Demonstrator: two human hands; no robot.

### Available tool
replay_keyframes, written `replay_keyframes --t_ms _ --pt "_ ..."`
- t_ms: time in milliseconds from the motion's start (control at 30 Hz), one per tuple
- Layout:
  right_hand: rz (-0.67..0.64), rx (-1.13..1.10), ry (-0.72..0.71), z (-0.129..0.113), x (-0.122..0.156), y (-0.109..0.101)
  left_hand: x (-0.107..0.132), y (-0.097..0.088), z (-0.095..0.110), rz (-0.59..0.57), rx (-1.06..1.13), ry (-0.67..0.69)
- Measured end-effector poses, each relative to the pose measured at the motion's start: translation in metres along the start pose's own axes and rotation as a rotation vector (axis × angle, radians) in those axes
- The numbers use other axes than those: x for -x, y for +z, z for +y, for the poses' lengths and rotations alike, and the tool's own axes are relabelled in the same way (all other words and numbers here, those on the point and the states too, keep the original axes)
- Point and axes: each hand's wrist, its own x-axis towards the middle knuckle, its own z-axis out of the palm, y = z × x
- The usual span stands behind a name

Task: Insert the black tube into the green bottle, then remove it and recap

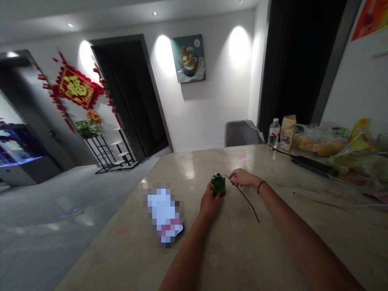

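Watching remotely, I have my left hand (pixel 209 203) clasped round the green bottle (pixel 221 186), inward of the counter's (pixel 236 250) far edge, my right hand (pixel 243 178) pinching a dark stick (pixel 250 204) just beside it.

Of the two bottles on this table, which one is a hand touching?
The green bottle, held by the left hand; the clear bottle stands apart, beside the brown paper bag, with no hand on it.

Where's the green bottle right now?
In the head view, the green bottle is in the left hand, a little right of and below centre, just left of the thin dark stick held by the right hand.
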Motion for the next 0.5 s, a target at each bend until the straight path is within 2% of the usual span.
replay_keyframes --t_ms 100,233,400,500 --pt "0.059 -0.178 -0.029 -0.004 0.002 -0.01 0.0 0.0 0.0 0.001 -0.005 0.002" --pt "0.232 -0.44 -0.133 -0.013 0.007 -0.027 -0.001 0.001 -0.001 0.002 0.011 -0.02" --pt "0.55 -0.737 -0.281 -0.027 0.015 -0.042 -0.001 0.0 -0.002 0.002 -0.031 0.012" --pt "0.735 -0.827 -0.381 -0.032 0.017 -0.044 -0.001 0.0 -0.001 0.012 -0.056 -0.004"
